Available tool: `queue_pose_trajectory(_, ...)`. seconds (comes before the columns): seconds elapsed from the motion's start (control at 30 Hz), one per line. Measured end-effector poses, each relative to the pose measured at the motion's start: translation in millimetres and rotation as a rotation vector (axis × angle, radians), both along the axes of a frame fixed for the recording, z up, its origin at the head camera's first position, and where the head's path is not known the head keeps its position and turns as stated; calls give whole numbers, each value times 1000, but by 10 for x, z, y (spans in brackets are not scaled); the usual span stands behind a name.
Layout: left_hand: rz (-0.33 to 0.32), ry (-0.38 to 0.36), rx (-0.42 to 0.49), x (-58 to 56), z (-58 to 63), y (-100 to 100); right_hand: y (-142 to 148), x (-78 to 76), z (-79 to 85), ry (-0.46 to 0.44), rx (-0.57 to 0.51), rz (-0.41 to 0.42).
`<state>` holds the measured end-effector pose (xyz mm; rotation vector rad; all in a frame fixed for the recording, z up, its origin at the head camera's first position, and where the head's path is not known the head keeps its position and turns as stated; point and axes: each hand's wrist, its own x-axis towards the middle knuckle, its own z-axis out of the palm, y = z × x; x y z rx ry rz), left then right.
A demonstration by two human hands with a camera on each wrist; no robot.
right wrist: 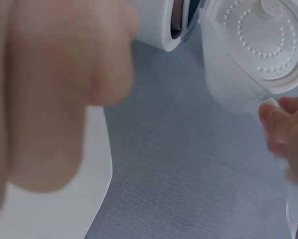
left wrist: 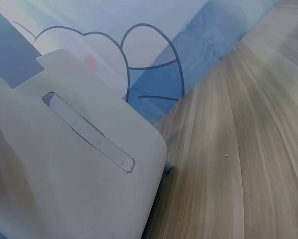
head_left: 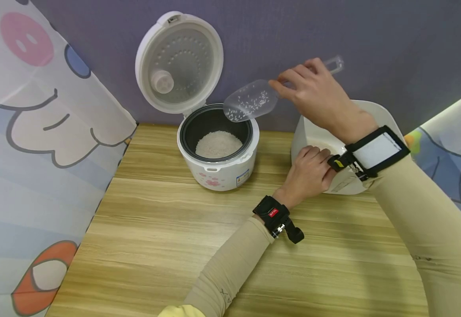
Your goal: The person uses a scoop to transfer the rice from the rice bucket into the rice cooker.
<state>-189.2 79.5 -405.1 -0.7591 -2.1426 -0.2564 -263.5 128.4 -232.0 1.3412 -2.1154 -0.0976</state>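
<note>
My right hand (head_left: 317, 92) grips the handle of a clear plastic scoop (head_left: 250, 101), tilted over the rim of a rice cooker (head_left: 222, 171). Only scattered grains cling to the scoop. White rice (head_left: 218, 144) lies in the cooker's dark inner pot, and the lid (head_left: 181, 61) stands raised. On the right, my left hand (head_left: 309, 174) holds the near edge of a white bin (head_left: 377, 114), fingers over its rim. In the left wrist view the bin's front shows a long level window (left wrist: 89, 132). My right forearm partly hides the bin's opening.
Both bin and cooker stand on a wooden table (head_left: 155, 246) against a dark grey wall (head_left: 262, 39). A cartoon-printed sheet (head_left: 28, 176) hangs along the left side, with another at the right. One loose grain (left wrist: 227, 155) lies on the table near the bin.
</note>
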Motion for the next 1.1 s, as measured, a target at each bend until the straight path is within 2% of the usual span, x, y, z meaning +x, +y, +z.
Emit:
queue_pose_trajectory(0.1,-2,1,3,1,0,-2,-14,0,-16,52,-8,47)
queue_pose_trajectory(0.23,-7,6,8,-1,0,-11,-26,-3,-33,75,-12,95)
queue_pose_trajectory(0.43,-13,7,10,-6,2,-25,-39,23,-38,140,90,141)
queue_pose_trajectory(0.63,-14,0,4,-4,9,-29,-59,47,-10,166,128,148)
queue_pose_trajectory(0.87,-14,-9,5,-11,15,-17,-51,49,5,161,120,134)
queue_pose_trajectory(1.1,-28,11,18,-34,-11,0,-37,43,4,143,101,135)
